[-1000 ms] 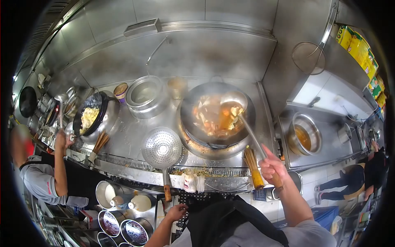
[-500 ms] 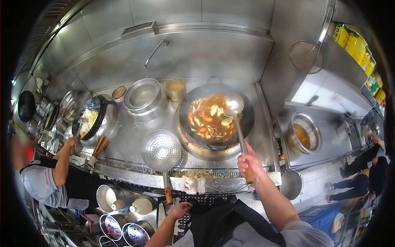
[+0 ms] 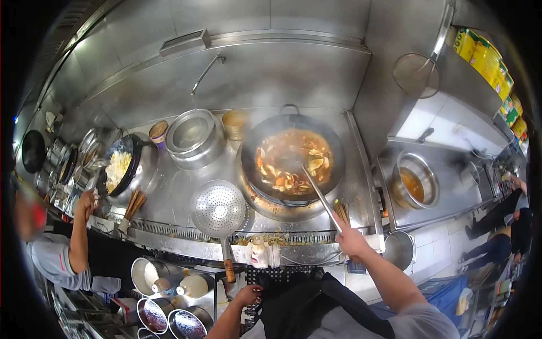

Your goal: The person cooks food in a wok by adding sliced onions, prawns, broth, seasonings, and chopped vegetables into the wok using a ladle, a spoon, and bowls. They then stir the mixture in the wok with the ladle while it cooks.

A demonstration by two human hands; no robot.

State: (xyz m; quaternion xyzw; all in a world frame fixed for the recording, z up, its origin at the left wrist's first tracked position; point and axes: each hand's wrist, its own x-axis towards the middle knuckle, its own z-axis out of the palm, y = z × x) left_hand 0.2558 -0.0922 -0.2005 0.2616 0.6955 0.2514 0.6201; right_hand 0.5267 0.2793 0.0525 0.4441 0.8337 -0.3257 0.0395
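Observation:
My right hand (image 3: 353, 243) is wrapped around the handle end of a long ladle (image 3: 320, 195). Its bowl is down in the middle of the large dark wok (image 3: 333, 166), mostly hidden by broth and steam. Brown-orange broth with sliced pieces of food (image 3: 282, 175) fills the wok's bottom. Low beside the black apron (image 3: 288, 299), my left hand (image 3: 247, 295) has curled fingers; what is in them, if anything, is hidden. A perforated strainer (image 3: 219, 209) with a wooden-ended handle rests to the wok's left, its handle over the stove's front edge.
Behind the strainer stand a metal pot (image 3: 195, 155) and a tin (image 3: 234, 125). A bamboo brush (image 3: 341, 210) lies right of the wok, near a steel bowl of brown liquid (image 3: 416, 183). At left, a co-worker's hand (image 3: 84, 202) is by another wok (image 3: 132, 175). Sauce containers (image 3: 152, 316) stand below.
The ladle's bowl has gone from the wok's upper right side down into the broth at its middle. My right hand has lowered slightly, and the bamboo brush now shows beside it.

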